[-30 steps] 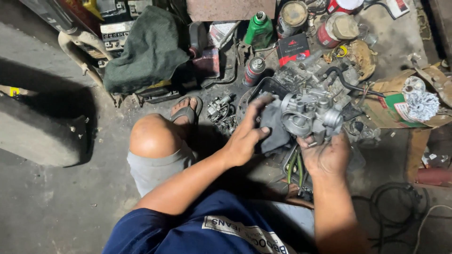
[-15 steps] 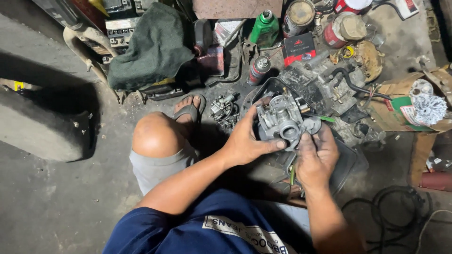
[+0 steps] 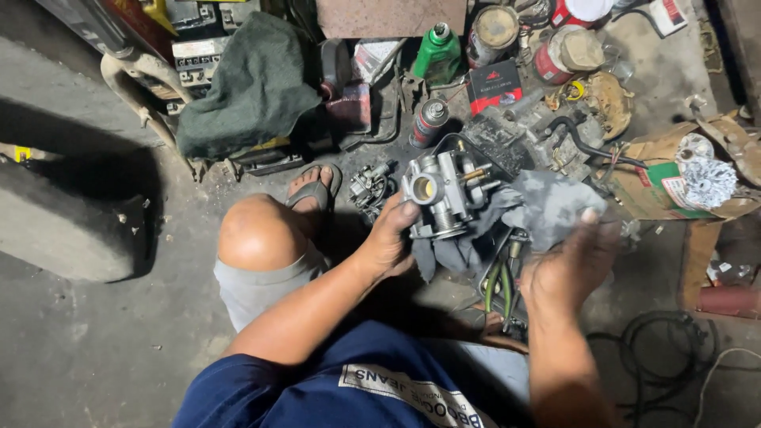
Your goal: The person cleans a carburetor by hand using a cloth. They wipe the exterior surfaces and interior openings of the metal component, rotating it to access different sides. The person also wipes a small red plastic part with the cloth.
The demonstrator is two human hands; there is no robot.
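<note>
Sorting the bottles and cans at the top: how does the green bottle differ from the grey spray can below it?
The green bottle is bright green plastic, squat and broad-shouldered; the spray can is grey metal, slim and cylindrical. The green bottle has a pale screw cap; the spray can has a dark band near its top. Both sit among the clutter on the floor, beyond the hands.

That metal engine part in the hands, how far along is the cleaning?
Looks midway. Done: the carburetor is off any machine and its round bore looks bare and fairly clean. In hand: the left hand has it in its grip, while the right hand holds a grey rag beside it. Left: another small assembly lies untouched on the floor.
</note>
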